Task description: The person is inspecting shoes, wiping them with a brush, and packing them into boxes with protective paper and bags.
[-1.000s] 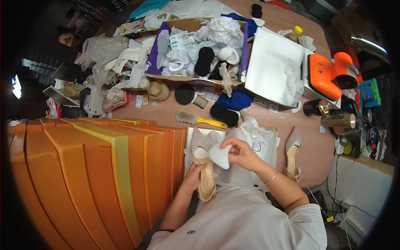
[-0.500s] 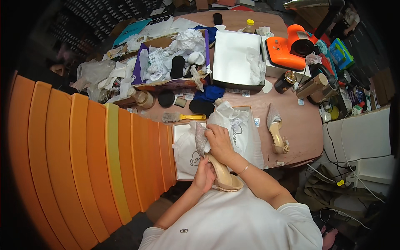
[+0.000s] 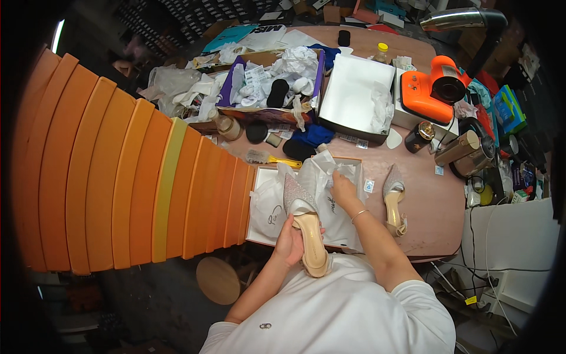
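A pointed, sparkly heeled shoe [image 3: 299, 196] with a beige insole rests in my left hand [image 3: 288, 244], its toe facing away from me. My fingers wrap round it from beneath, and white paper shows inside its toe. My right hand [image 3: 344, 190] is closed at crumpled white tissue paper [image 3: 321, 171] over the open shoebox [image 3: 268, 237]; its fingertips are partly hidden. Thin printed tissue lines that box. The matching shoe [image 3: 392, 197] lies on the table to the right, toe pointing away.
Orange boxes [image 3: 141, 194] are stacked at the left. Behind the shoebox lie a yellow-handled brush [image 3: 283, 161], a purple box [image 3: 224, 94] of crumpled paper and a white box [image 3: 354, 82]. An orange machine [image 3: 418, 97], a dark can [image 3: 420, 137] and a kettle [image 3: 476, 156] stand at the right.
My right hand has left the shoe's toe and moved right to the tissue paper. The shoe, still in my left hand, has turned so its insole faces up. The view has shifted.
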A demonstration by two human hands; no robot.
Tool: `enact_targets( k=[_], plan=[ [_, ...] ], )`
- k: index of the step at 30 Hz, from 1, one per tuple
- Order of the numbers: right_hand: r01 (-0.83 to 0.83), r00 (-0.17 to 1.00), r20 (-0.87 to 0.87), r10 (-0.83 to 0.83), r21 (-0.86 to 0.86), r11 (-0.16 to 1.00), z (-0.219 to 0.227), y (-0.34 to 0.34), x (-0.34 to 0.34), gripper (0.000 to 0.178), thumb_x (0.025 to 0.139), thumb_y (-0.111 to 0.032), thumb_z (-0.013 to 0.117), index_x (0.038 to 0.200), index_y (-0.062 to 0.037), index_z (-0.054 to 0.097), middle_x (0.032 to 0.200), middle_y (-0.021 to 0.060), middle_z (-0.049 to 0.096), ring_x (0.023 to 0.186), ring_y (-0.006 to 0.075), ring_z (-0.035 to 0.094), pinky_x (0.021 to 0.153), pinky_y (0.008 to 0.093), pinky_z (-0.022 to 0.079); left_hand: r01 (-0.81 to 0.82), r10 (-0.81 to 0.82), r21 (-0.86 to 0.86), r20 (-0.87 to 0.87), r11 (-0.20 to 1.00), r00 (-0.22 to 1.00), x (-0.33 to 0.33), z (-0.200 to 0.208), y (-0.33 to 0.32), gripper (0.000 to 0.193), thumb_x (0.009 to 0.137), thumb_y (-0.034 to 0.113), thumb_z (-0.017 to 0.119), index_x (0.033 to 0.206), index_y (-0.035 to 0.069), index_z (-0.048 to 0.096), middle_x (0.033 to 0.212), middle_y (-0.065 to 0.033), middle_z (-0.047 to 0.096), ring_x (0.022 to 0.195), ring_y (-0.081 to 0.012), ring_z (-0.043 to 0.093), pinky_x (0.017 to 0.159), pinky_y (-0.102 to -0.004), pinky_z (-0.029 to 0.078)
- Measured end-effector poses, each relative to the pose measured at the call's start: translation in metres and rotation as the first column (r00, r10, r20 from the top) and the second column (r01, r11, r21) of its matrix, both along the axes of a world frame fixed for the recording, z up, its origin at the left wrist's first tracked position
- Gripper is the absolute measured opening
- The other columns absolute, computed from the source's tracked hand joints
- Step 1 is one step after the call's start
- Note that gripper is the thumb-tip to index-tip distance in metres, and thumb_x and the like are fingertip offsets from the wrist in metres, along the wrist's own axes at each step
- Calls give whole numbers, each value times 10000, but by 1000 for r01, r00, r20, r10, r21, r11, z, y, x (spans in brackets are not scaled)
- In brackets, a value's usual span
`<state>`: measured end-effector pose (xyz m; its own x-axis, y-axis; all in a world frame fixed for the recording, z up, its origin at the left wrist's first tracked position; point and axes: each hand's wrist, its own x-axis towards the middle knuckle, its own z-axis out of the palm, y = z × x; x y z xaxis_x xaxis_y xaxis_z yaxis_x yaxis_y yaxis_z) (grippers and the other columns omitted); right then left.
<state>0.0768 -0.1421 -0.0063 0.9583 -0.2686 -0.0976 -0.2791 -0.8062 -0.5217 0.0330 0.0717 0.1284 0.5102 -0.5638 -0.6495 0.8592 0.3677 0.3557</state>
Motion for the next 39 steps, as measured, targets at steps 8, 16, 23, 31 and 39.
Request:
enact_targets(
  k=[8, 16, 23, 31, 39],
  plan=[
    [-414, 887, 330, 323, 256, 874, 169, 56, -59, 284, 685, -78, 677, 938, -64, 549, 916, 97, 554, 853, 293, 562, 704, 377, 487, 30, -26, -37, 118, 999, 993, 16, -2, 2, 568, 990, 486, 310, 1355, 54, 358, 1302, -137, 468, 1219, -262, 469, 1044, -413, 379],
    [-284, 804, 541, 246, -14, 959, 143, 77, -46, 243, 669, -84, 659, 897, -94, 578, 870, 59, 538, 819, 247, 537, 700, 353, 441, 135, -134, 2, 164, 991, 977, 35, 9, 2, 560, 1002, 475, 312, 1400, 84, 274, 1384, -99, 384, 1297, -218, 378, 1100, -369, 305],
    [-214, 748, 638, 184, -31, 976, 149, 83, -40, 191, 701, -107, 633, 888, -100, 595, 862, 35, 548, 808, 216, 530, 697, 315, 402, 275, -269, 19, 270, 961, 924, 39, 18, 1, 588, 997, 506, 276, 1417, 96, 244, 1437, -98, 308, 1343, -203, 307, 1109, -356, 290],
    [-33, 840, 543, -26, 98, 995, 159, 60, -33, 651, 686, -231, 760, 1264, -68, 507, 1029, 142, 587, 1010, 302, 568, 882, 407, 424, 357, -346, -6, 231, 934, 910, 39, 23, -4, 637, 968, 589, 231, 1343, 86, 348, 1183, -100, 523, 1056, -198, 550, 908, -367, 471],
    [-102, 982, 189, 17, 450, 887, 146, 39, -27, 719, 789, -318, 701, 1358, -2, 397, 1195, 239, 555, 1101, 391, 540, 926, 408, 446, 279, -284, 54, 157, 959, 946, 29, -5, -9, 504, 993, 493, 311, 1244, 66, 404, 1052, -110, 546, 916, -227, 588, 799, -373, 520]
  ],
)
